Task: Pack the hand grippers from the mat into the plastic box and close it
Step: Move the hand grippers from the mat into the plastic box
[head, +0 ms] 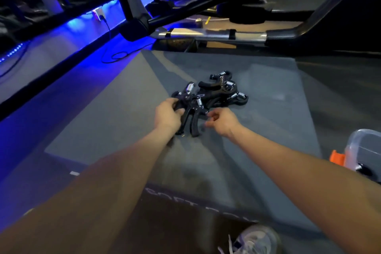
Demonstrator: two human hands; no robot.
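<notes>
A pile of black hand grippers [223, 90] with silver springs lies in the middle of the grey mat [257, 150]. My left hand [168, 114] is shut on the nearest hand gripper [190, 113], whose two handles point toward me. My right hand [221, 120] hovers just right of those handles with curled fingers apart, holding nothing. The clear plastic box [365, 152] with an orange latch [336, 158] stands at the right edge of the view; a dark object shows inside it.
A treadmill frame with a silver bar [208, 34] runs across behind the mat. Blue strip lighting and a cable [115, 55] lie along the floor at left. My grey shoe [254, 240] is at the bottom edge.
</notes>
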